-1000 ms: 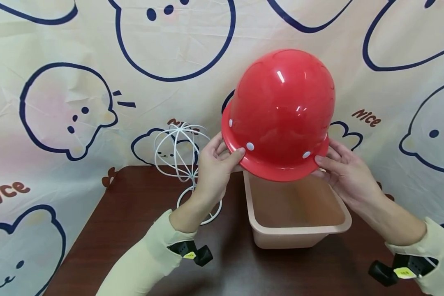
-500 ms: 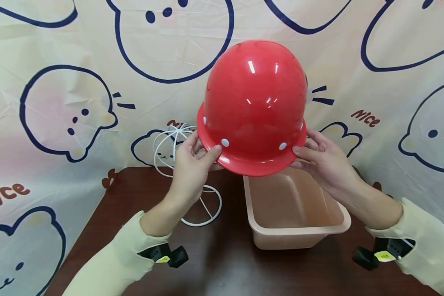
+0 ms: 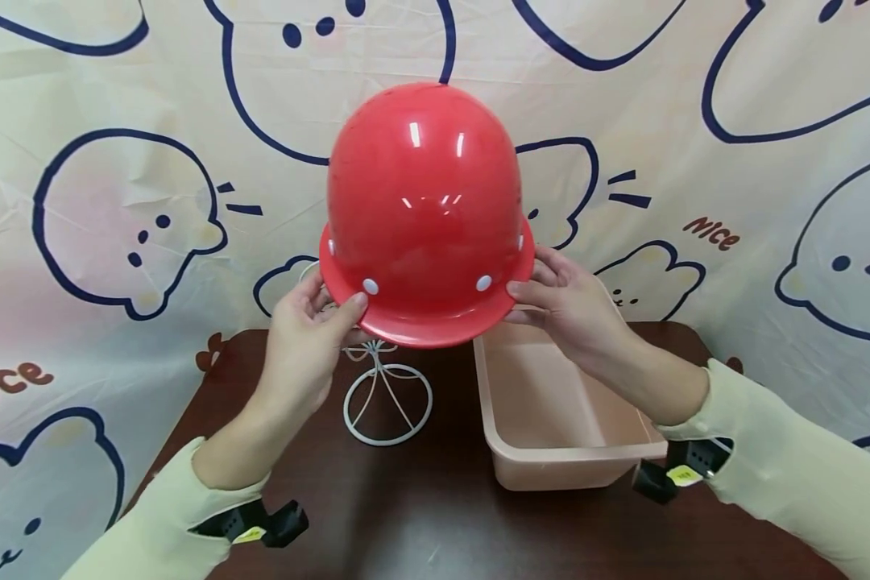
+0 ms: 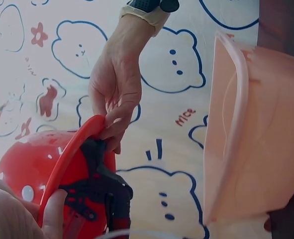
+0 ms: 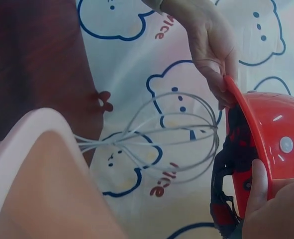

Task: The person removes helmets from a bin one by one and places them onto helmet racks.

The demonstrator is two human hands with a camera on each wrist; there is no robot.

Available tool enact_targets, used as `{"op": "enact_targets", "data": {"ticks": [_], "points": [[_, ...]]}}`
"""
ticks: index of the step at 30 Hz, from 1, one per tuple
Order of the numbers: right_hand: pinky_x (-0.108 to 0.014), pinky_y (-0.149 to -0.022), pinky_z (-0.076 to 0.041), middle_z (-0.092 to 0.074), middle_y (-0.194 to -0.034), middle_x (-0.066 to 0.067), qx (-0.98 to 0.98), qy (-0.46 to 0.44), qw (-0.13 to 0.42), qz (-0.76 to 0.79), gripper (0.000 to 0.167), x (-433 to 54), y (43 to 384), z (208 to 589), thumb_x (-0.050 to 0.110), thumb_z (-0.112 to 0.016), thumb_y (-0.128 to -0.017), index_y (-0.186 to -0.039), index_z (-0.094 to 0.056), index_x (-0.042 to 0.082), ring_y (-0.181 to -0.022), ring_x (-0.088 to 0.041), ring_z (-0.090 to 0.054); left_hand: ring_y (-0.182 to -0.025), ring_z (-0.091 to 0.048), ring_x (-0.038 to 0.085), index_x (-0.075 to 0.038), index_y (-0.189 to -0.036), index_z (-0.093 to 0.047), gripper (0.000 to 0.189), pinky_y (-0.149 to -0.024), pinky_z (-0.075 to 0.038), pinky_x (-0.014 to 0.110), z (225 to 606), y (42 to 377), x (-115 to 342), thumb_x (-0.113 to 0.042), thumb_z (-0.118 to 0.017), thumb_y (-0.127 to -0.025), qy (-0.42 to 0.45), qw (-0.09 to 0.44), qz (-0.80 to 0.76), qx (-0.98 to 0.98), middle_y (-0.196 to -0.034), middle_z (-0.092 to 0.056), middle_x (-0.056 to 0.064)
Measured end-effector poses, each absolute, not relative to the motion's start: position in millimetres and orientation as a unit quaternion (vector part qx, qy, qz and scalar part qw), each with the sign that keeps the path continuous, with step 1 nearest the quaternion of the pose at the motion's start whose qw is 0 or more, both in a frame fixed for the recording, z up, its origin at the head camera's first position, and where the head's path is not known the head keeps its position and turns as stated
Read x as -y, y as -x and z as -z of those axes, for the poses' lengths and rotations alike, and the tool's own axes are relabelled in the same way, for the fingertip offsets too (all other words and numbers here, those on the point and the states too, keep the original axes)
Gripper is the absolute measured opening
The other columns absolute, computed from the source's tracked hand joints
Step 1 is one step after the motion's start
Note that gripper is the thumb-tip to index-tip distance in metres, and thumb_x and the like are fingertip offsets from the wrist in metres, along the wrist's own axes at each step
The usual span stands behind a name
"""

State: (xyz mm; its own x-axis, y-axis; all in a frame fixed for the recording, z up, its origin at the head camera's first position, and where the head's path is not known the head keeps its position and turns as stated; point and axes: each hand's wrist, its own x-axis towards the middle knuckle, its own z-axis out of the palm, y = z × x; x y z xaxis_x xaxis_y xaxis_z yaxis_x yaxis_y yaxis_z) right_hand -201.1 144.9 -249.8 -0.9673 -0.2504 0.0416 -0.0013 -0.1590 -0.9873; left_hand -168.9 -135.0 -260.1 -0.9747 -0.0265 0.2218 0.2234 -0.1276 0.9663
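Observation:
A glossy red hard hat [image 3: 424,209] with white rivets is held up above the table, crown upward, brim toward me. My left hand [image 3: 300,338] pinches the brim at its left side, thumb on top. On the opposite side my right hand [image 3: 573,302] grips the brim the same way. Black straps and a headband [image 4: 99,184] show inside the shell in the left wrist view. Behind and below the hat stands a white wire hat stand [image 3: 387,403]; its domed top is mostly hidden in the head view but shows as a wire cage [image 5: 176,134] in the right wrist view.
A pinkish-beige plastic bin [image 3: 503,451] stands on the dark brown table [image 3: 435,532], right of the stand and partly behind my right forearm. A cartoon-printed cloth [image 3: 275,80] hangs behind the table.
Both hands have carried the hard hat leftward, from above the bin to in front of the wire stand. The bin and stand have stayed in place.

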Motion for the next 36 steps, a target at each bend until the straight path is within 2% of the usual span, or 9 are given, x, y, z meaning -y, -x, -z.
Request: {"op": "enact_targets", "data": {"ticks": [8,15,23,30,36], "points": [[-0.032,-0.085,-0.060,-0.056,-0.141,-0.018,-0.622,0.119,0.086,0.769,0.061,-110.7,208.3,254.6,-0.004,-0.055,-0.100,-0.156,-0.035,0.009,-0.099,-0.017,-0.071,-0.097,-0.075,0.017,-0.005,-0.156,-0.036,0.068,-0.082,-0.059,0.030,258.8,162.4,165.2,-0.011,-0.069,-0.097,0.046,0.089,0.728,0.679,-0.139,-0.054,0.019],[-0.034,-0.083,-0.061,-0.056,-0.139,-0.021,-0.611,0.109,0.093,0.778,0.063,-85.7,210.7,261.8,-0.007,-0.055,-0.099,-0.157,-0.034,0.007,-0.095,-0.016,-0.071,-0.096,-0.074,0.014,-0.008,-0.159,-0.032,0.078,-0.081,-0.059,0.027,263.6,160.2,189.7,-0.018,-0.074,-0.094,0.015,0.073,0.730,0.680,-0.140,-0.052,0.015],[-0.035,-0.083,-0.061,-0.057,-0.137,-0.021,-0.604,0.087,0.112,0.784,0.063,-65.9,214.5,278.0,-0.007,-0.056,-0.098,-0.156,-0.034,0.006,-0.095,-0.018,-0.071,-0.093,-0.073,0.012,-0.009,-0.159,-0.032,0.080,-0.079,-0.059,0.025,275.0,159.3,207.8,-0.021,-0.075,-0.093,-0.006,0.071,0.710,0.701,-0.137,-0.054,0.011],[-0.036,-0.083,-0.061,-0.060,-0.135,-0.018,-0.616,0.071,0.123,0.775,0.064,-59.5,216.5,290.0,-0.006,-0.059,-0.098,-0.156,-0.036,0.010,-0.099,-0.023,-0.072,-0.091,-0.073,0.010,-0.010,-0.161,-0.029,0.083,-0.079,-0.059,0.024,290.1,160.5,217.3,-0.024,-0.075,-0.093,-0.023,0.049,0.708,0.704,-0.136,-0.054,0.009],[-0.036,-0.081,-0.061,-0.061,-0.132,-0.018,-0.621,0.039,0.129,0.772,0.064,-55.8,217.1,301.6,-0.006,-0.061,-0.097,-0.154,-0.038,0.010,-0.095,-0.024,-0.073,-0.090,-0.074,0.010,-0.008,-0.160,-0.030,0.080,-0.080,-0.059,0.025,306.6,162.2,219.3,-0.024,-0.074,-0.095,-0.026,0.046,0.699,0.714,-0.133,-0.056,0.008]]}}
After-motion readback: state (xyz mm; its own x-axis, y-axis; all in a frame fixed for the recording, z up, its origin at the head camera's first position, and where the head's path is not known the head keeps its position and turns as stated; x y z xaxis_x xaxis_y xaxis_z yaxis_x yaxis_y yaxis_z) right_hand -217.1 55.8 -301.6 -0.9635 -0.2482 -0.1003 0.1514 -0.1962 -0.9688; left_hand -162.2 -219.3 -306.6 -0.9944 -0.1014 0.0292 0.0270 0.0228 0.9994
